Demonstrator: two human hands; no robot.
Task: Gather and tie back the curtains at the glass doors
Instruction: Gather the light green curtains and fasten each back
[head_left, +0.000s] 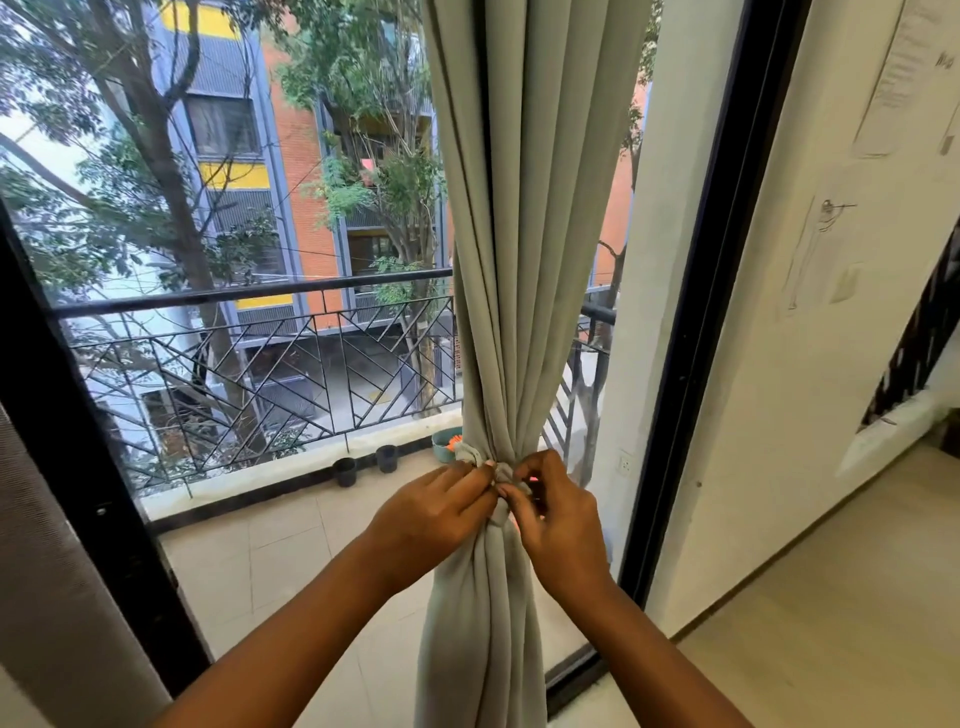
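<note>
Both hands, the left hand (436, 512) and right hand (558, 512), pinched the tieback knot (503, 475) cinching the gathered grey curtain (511, 291) beside the door frame (691, 364); a slack pull could let it slip loose.

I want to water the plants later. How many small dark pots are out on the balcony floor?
2: one dark pot by the balcony edge, another dark pot just right of it. The curtain may hide more.
</note>
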